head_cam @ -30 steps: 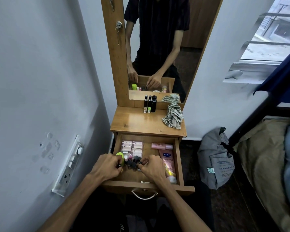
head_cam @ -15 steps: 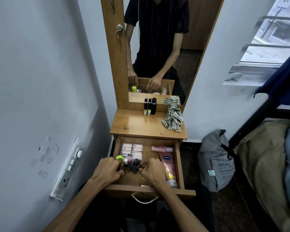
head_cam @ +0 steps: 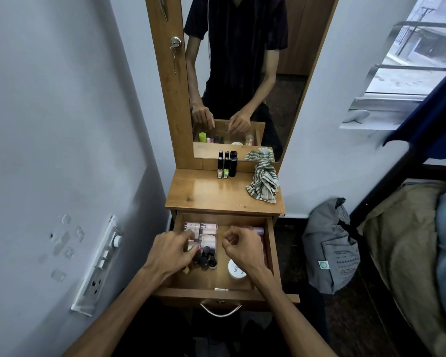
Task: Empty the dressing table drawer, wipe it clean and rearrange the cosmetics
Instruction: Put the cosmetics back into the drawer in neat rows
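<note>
Lettering on white jar (head_cam: 235, 269) in drawer (head_cam: 273, 243) — unreadable; hands above.

Wooden dressing table with its drawer pulled open, and what lies on each.

The dressing table top (head_cam: 211, 194) carries three small dark bottles (head_cam: 226, 167) standing upright in a tight row at 12 o'clock, against the foot of the mirror, and a striped cloth (head_cam: 264, 182) bunched in a heap at 2 o'clock, near the right edge. The open drawer (head_cam: 274, 253) below holds pale pink tubes (head_cam: 204, 231) lying flat at 10 o'clock, a cluster of dark-capped little bottles (head_cam: 206, 258) standing at 8 o'clock, a round white jar (head_cam: 234, 269) at 5 o'clock, and pink tubes (head_cam: 262, 240) lying along the right wall at 2 o'clock, partly hidden.
</note>
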The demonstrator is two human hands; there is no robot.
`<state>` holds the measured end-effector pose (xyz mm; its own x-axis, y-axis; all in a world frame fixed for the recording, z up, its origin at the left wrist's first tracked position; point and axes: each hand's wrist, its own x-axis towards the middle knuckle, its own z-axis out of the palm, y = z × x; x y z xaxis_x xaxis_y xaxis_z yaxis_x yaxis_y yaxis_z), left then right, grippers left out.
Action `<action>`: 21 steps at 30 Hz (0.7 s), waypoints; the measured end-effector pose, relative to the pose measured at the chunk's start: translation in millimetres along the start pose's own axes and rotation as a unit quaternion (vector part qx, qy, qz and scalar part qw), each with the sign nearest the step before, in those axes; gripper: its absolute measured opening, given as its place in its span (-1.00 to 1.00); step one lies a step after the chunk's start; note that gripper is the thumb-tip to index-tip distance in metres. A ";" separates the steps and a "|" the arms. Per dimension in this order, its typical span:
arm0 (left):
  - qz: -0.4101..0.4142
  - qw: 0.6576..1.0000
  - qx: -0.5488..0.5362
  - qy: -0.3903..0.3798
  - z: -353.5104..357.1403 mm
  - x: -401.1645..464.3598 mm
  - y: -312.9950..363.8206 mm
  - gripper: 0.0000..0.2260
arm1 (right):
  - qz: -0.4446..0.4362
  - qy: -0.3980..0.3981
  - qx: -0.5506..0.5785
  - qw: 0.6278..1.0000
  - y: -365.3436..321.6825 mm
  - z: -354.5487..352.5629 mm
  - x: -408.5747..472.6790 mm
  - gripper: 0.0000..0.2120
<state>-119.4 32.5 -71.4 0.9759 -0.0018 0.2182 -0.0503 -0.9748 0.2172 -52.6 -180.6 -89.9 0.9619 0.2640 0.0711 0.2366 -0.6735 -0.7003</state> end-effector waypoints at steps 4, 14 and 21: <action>0.002 0.998 -0.046 0.037 -13.0 39.4 14.2 -0.87 | -0.006 0.053 0.010 0.999 -9.5 -17.4 28.1 -0.93; -0.008 0.996 -0.057 0.075 -35.1 166.0 28.1 -0.78 | -0.011 0.157 -0.012 0.987 -35.4 -52.9 136.6 -0.80; -0.028 0.999 -0.029 0.029 -33.4 221.3 21.8 -0.61 | -0.036 0.098 -0.093 0.990 -56.4 -49.6 188.6 -0.63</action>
<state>88.4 18.3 13.4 0.9636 0.0670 0.2586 -0.0099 -0.9584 0.2854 122.3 -127.1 -1.8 0.9452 0.1889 0.2662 0.3094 -0.7782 -0.5465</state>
